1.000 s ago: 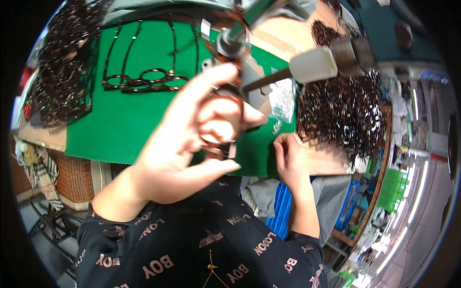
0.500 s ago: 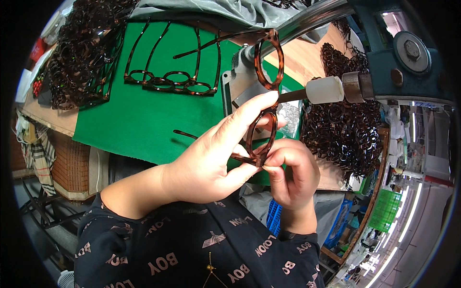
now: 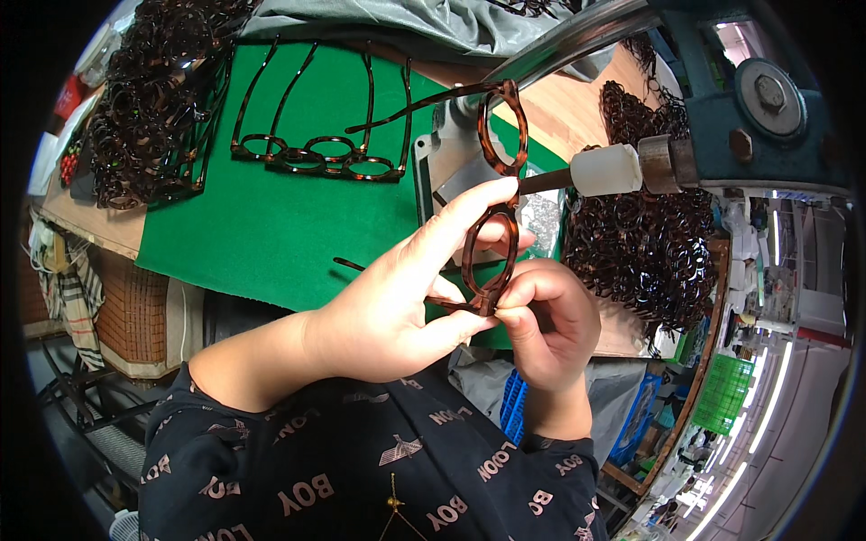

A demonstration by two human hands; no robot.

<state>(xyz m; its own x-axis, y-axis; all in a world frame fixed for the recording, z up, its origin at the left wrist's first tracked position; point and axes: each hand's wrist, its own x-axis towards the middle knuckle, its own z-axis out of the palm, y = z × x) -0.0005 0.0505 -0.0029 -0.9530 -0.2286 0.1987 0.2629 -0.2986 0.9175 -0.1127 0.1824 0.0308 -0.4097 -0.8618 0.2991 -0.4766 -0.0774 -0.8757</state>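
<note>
A tortoiseshell eyeglass frame (image 3: 515,239) stands on edge between my hands, one round rim above the other, its temples stretching to the left. My left hand (image 3: 388,293) grips it, with the index finger laid up along the bridge and the thumb by the lower corner. At that lower corner, my right hand (image 3: 555,320) pinches the frame's end with thumb and forefinger; whatever small piece may be between those fingertips is hidden. Just beside the bridge ends a dark metal rod (image 3: 546,180) with a white sleeve (image 3: 606,169); contact with the frame cannot be made out.
More tortoiseshell glasses (image 3: 311,160) lie with temples spread on the green mat (image 3: 262,234). Heaps of frames flank it, a left pile (image 3: 149,117) and a right pile (image 3: 640,243). A blue-green machine (image 3: 758,135) reaches in from the right, above a metal plate (image 3: 442,153).
The frame has tipped slightly, its upper rim and upper temple coming lower. Both hands keep their hold almost in place.
</note>
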